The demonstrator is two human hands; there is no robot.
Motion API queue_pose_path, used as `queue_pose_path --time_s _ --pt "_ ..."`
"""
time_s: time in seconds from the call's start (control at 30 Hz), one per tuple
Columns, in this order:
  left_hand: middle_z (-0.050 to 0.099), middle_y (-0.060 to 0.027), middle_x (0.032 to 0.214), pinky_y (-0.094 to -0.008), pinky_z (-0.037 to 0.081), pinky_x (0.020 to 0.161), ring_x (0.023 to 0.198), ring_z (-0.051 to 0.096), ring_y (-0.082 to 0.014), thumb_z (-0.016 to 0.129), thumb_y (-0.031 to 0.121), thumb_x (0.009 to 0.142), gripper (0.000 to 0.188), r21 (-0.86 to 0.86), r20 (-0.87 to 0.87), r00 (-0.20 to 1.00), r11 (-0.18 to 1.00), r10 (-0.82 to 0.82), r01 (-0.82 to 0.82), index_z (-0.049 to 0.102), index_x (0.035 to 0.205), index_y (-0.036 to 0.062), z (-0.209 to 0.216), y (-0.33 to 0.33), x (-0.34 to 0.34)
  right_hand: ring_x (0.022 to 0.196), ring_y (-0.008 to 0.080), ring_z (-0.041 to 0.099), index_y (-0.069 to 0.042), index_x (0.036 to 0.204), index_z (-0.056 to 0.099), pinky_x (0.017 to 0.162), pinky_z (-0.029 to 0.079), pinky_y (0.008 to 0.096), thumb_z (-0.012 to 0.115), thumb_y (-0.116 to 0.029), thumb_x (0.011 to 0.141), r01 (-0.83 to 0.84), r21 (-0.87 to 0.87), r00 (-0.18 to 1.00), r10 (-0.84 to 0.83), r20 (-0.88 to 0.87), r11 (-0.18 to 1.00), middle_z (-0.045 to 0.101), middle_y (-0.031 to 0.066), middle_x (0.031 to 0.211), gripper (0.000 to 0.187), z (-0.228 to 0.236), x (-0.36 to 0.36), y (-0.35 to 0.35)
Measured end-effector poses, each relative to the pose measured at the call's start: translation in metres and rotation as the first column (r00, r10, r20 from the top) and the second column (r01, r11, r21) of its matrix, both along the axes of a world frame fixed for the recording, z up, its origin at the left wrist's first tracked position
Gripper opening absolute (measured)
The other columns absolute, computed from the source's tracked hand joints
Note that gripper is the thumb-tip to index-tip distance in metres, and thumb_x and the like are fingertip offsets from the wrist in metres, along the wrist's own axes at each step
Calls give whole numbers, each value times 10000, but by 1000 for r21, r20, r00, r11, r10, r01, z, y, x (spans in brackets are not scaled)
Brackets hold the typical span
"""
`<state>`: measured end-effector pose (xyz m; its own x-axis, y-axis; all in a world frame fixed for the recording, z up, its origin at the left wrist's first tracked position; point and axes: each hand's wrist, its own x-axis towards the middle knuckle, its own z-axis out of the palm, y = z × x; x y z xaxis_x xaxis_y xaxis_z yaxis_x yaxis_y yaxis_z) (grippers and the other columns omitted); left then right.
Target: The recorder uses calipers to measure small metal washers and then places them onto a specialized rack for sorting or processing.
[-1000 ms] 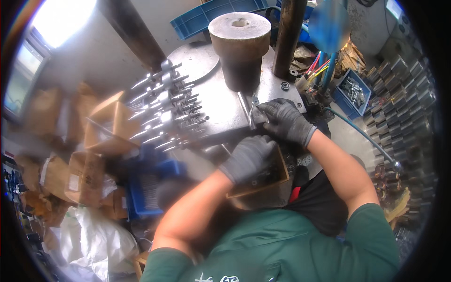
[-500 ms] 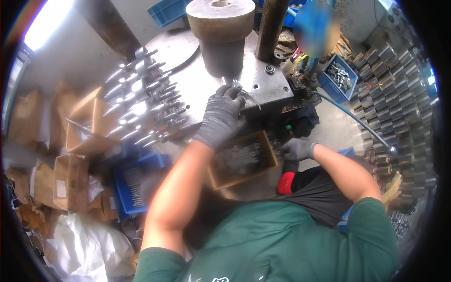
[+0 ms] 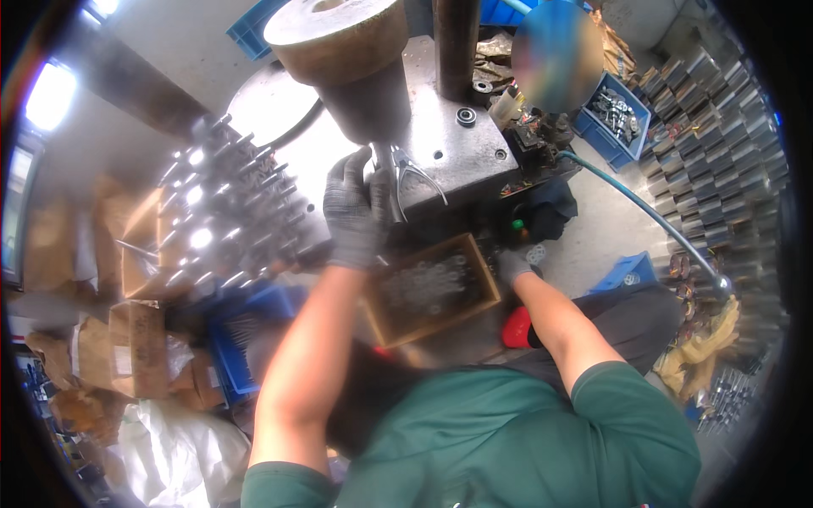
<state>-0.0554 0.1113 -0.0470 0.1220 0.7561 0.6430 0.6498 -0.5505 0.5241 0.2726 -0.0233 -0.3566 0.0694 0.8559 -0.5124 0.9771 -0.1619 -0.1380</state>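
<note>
My left hand (image 3: 356,212), in a grey work glove, is at the front edge of a steel machine table (image 3: 461,157). Its fingers and thumb close around a shiny metal shaft (image 3: 381,157) beneath a thick steel cylinder (image 3: 364,97). Close by on the right lies a pair of pliers (image 3: 415,173) with spread handles. My right hand (image 3: 514,265), gloved too, hangs low by the right side of a wooden box (image 3: 487,275) holding several small metal parts. Its fingers merge into the dark area under the table, so their grip is hidden.
Rows of metal shafts (image 3: 241,199) stand on the left. A blue bin of metal parts (image 3: 627,144) sits at the far right, beside stacked metal pieces (image 3: 711,127). A bearing ring (image 3: 466,117) lies on the table. A teal hose (image 3: 644,199) arcs across the right.
The view has shifted. My left hand has come away from beside the pliers to the left, around the shaft. My right hand has reached further in beside the wooden box.
</note>
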Motion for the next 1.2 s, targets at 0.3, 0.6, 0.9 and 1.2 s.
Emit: queue_pose_path --time_s 0.3,0.6,0.9,1.2 --pt "686 -197 1231 -457 558 967 1096 679 -347 654 305 1063 376 -138 173 984 990 52 -28 679 1302 16 -4 -3 7 1124 441 742 3 1240 666 958 601 516 608 -101 967 291 119 946 -267 -182 949 746 278 1211 298 -41 2 -15" --pt "701 -186 1151 -442 554 944 1087 675 -324 645 339 1076 388 -96 194 980 995 37 -19 689 1275 8 -2 -5 10 1053 430 740 -87 1135 719 887 597 543 605 -141 994 329 434 859 -75 -507 839 748 231 1096 189 14 -21 11" --pt "702 -187 1138 -439 563 912 1035 692 -331 634 356 1080 384 -35 133 990 999 38 -34 695 1241 13 -1 -3 8 1051 350 747 -52 1085 739 862 614 467 640 -163 977 -412 493 847 521 -103 767 736 244 1130 184 121 -87 18" --pt "697 -195 1129 -444 561 892 1003 686 -341 656 249 1060 293 -23 30 997 997 76 -75 703 1217 6 4 -4 9 1221 319 709 -67 1314 731 1031 555 426 553 -151 1034 -377 97 908 347 235 921 706 202 1337 343 4 -155 13"
